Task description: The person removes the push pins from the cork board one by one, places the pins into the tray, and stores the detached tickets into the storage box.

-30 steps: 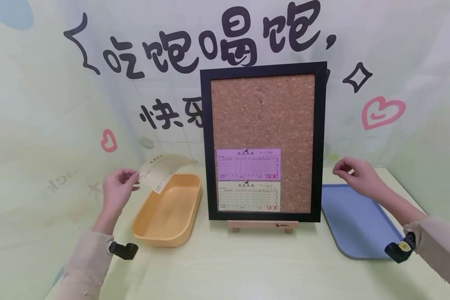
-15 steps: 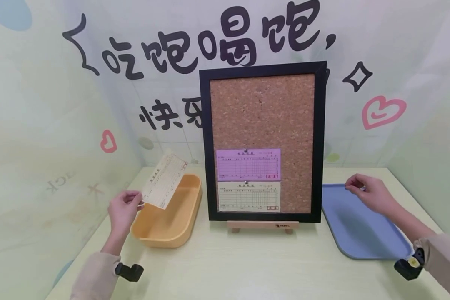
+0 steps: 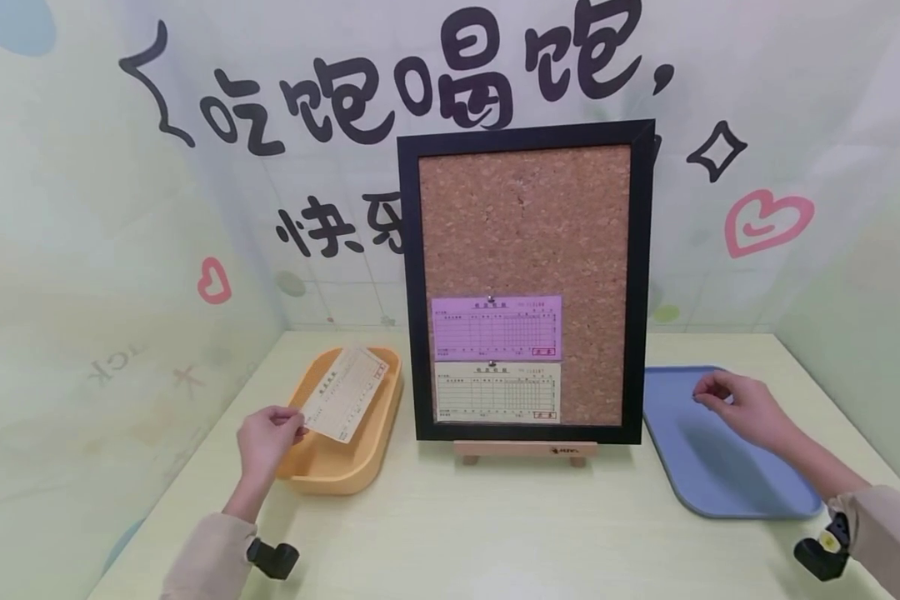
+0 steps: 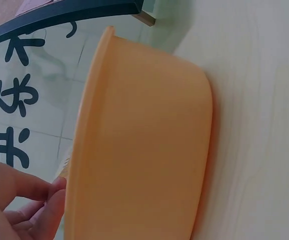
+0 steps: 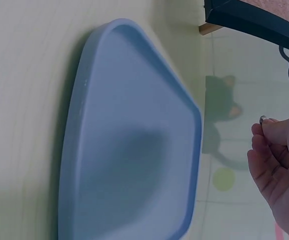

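Note:
My left hand [image 3: 267,442] pinches a cream receipt slip [image 3: 347,393] by its lower left corner, holding it tilted over the orange bin [image 3: 345,475]. In the left wrist view the bin's side wall [image 4: 144,135] hides nearly all of the slip. Over the blue tray [image 3: 727,467], my right hand [image 3: 746,408] pinches a small silver pushpin [image 5: 263,120] between thumb and forefinger. Between the hands, a framed cork board [image 3: 525,225] carries a purple receipt slip [image 3: 497,329] above a cream one [image 3: 497,393], each with a silver pin at its top edge.
The cork board leans upright on a small wooden stand [image 3: 525,450] on the pale table [image 3: 487,533]. Behind it hangs a printed backdrop [image 3: 330,175] with black lettering and pink hearts. Black wrist cameras sit on both sleeves.
My left hand has lowered and moved right, bringing the slip down over the bin; the slip swung flatter to face me. My right hand has shifted lower and slightly right, pin still pinched.

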`<action>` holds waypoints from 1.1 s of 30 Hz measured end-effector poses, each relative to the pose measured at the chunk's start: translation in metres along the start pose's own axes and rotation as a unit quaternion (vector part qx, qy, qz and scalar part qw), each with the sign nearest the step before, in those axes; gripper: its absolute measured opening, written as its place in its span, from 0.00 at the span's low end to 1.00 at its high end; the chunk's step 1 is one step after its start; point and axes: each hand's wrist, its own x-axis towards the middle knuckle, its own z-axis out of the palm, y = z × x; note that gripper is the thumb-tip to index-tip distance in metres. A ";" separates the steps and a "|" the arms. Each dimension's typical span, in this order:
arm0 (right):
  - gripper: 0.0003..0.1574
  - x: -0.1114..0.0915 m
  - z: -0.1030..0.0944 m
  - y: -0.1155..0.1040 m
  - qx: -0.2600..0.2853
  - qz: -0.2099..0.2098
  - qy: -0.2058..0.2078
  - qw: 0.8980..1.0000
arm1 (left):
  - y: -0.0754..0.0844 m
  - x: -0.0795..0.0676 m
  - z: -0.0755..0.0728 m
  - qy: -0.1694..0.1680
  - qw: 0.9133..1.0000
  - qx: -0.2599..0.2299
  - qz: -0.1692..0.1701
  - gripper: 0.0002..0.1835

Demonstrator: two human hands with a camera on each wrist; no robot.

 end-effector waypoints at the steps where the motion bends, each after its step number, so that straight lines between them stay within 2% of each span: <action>1: 0.06 0.000 0.000 0.001 0.000 0.000 -0.001 1.000 | 0.000 -0.001 0.001 -0.005 1.000 0.002 -0.001 0.11; 20: 0.10 -0.009 0.007 0.012 0.017 -0.019 -0.014 1.000 | -0.005 -0.010 0.020 -0.074 0.997 0.004 -0.008 0.13; 28: 0.10 -0.018 0.013 0.021 0.009 -0.017 -0.067 0.998 | -0.006 -0.010 0.019 -0.114 0.993 0.015 -0.007 0.18; 33: 0.09 -0.023 0.018 0.025 0.002 -0.005 -0.099 0.995 | -0.005 -0.007 0.018 -0.136 0.990 0.038 -0.003 0.17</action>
